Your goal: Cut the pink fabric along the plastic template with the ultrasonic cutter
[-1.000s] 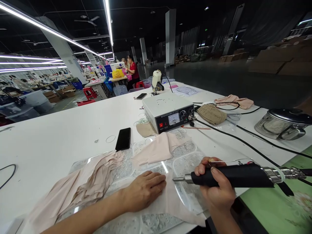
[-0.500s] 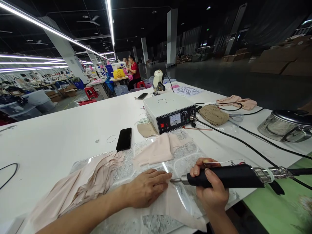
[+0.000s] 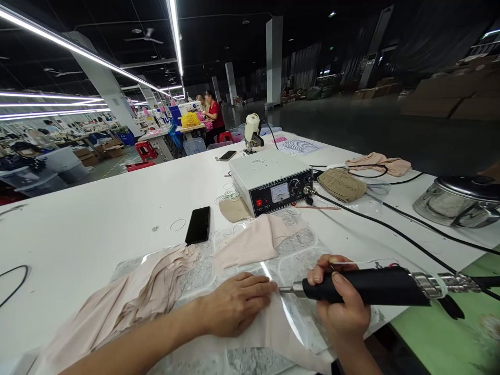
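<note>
My left hand lies flat with its fingers stretched together, pressing on a pale pink fabric piece over a clear, patterned plastic sheet. In my right hand is a black handheld ultrasonic tool, gripped around its barrel. Its thin metal tip points left and reaches my left fingertips; the exact contact is too small to tell. Another folded pink fabric piece rests beyond my left hand. Beside my left forearm a stack of pink fabric pieces is spread in overlapping layers.
Behind the fabric stands a control box, its black cable running right. A phone lies left of it. Brown pattern pieces and a glass pot are at the right. Farther off, a person in red sits at a sewing machine.
My right hand and the tool have shifted slightly right and down. My left hand stays nearly in place on the fabric.
</note>
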`<state>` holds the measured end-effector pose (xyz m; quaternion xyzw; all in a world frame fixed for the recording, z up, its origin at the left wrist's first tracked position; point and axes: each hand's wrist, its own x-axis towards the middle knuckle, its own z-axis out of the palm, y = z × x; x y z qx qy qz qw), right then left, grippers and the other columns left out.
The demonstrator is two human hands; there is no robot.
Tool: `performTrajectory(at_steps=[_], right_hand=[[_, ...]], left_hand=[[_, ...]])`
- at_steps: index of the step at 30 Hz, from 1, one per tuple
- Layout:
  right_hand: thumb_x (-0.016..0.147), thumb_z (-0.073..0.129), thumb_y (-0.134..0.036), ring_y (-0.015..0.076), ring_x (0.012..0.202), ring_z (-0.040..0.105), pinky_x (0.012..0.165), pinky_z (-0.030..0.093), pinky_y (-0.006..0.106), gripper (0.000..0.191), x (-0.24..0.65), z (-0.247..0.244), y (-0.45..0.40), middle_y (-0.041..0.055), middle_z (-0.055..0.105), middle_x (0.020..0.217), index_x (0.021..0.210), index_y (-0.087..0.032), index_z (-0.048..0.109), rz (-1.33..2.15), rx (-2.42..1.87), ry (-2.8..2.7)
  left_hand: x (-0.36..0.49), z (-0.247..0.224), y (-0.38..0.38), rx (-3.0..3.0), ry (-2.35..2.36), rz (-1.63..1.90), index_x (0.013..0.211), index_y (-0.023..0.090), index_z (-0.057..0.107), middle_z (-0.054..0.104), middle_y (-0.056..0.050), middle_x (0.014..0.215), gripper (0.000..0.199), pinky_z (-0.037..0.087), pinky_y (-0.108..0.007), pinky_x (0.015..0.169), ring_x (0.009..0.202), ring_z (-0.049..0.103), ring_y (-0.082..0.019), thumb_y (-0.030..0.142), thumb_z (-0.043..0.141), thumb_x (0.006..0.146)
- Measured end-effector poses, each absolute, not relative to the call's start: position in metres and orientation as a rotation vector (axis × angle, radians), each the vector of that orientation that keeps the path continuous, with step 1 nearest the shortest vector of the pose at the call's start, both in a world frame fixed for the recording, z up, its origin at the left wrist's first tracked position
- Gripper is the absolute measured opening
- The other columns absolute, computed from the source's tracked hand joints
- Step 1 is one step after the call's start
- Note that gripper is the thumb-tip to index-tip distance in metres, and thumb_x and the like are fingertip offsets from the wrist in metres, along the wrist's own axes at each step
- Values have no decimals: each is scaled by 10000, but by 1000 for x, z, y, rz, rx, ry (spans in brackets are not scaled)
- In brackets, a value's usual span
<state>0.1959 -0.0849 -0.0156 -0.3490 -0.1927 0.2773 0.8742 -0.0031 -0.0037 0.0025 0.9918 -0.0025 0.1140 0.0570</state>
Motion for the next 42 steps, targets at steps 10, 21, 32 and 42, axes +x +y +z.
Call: performTrajectory(at_steps=[10,21,32,42], right_hand=[[713,617,-279,98,507,505,481,454,275,127,193,-16,-86,-9,564,771,823,-217,605,577,-724,-420],[701,609,-268,101,490,501,468,439,278,128,196,-15,-87,-7,557,758,816,-213,602,569,-721,-451],[695,604,-268,100,484,499,466,441,278,133,195,-15,-88,-18,540,747,820,-220,593,559,-719,-455],[681,608,-272,103,485,500,465,443,278,141,195,-14,-89,-22,519,725,807,-215,579,583,-723,-433]], left_hand=[[-2,0,2,2907,10,284,1087,150,552,601,-121,1321,226,435,-396,1055,1262,533,-258,129,470,877],[2,6,4,2841,28,253,1055,148,555,604,-120,1303,192,436,-387,1064,1266,530,-254,123,485,878],[4,8,8,2753,14,246,1055,154,583,657,-123,1178,185,448,-370,1058,1244,554,-244,121,496,895],[4,7,10,2743,-6,239,1046,164,583,652,-123,1212,180,457,-382,1059,1252,552,-244,125,488,899]])
